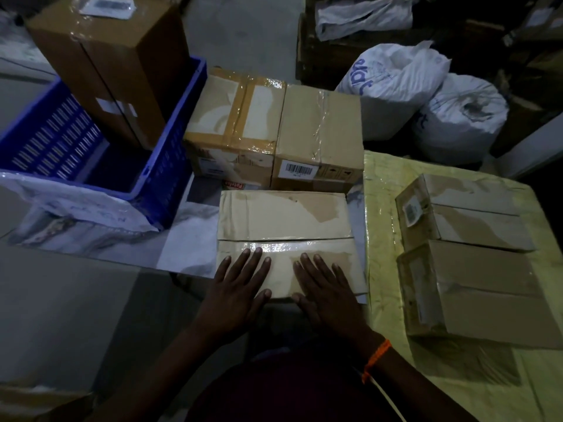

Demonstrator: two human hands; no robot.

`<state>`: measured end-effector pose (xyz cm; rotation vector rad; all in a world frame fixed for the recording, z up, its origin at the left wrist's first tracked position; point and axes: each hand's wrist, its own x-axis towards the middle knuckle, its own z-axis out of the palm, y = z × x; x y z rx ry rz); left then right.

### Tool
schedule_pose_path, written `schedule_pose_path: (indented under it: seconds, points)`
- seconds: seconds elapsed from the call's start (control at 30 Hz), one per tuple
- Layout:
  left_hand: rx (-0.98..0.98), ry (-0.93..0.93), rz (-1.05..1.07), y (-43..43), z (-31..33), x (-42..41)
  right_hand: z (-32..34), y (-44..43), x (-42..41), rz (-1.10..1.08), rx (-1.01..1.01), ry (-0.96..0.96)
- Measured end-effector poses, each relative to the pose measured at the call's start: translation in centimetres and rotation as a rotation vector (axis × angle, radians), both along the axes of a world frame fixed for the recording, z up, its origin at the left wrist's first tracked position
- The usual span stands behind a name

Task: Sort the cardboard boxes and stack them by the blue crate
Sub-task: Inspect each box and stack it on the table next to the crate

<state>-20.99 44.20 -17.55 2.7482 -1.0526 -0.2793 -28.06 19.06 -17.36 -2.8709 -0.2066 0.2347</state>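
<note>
A dim parcel depot or storeroom: taped cardboard boxes (pixel 320 129), one bearing a barcode label (pixel 299 169), stand beside a blue plastic crate (pixel 170 166), and bulging white printed sacks (pixel 393 86) are heaped behind them.

A single wide-angle camera on the person's head looks forward and steeply down, close above the left hand (pixel 240 287) and right hand (pixel 323 288) on a box (pixel 283 220), blue crate (pixel 174 166) at upper left.

Box (pixel 115 65) in crate (pixel 173 178); 2nd box (pixel 234 117) prob. touching R.
</note>
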Motion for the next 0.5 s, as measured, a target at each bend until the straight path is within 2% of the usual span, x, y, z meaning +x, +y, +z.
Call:
schedule_pose_path:
  seconds: [0.07, 0.17, 0.33, 0.5]
  points:
    - [-0.014, 0.004, 0.016, 0.0, 0.1, 0.1, 0.8, -0.3, 0.7, -0.013, 0.095, 0.017]
    - [-0.101, 0.049, 0.058, -0.3, 1.4, 1.4, 1.8, -1.8, 2.5, -0.085, 0.206, -0.129]
    - [-0.218, 0.064, 0.301, -0.3, 3.0, 5.5, 3.0, -5.2, 7.3, -0.454, 0.324, -0.234]
    - [-0.589, 0.279, 0.45, -0.4, 3.6, 8.4, 4.1, -6.0, 9.5, -0.692, 0.548, -0.036]
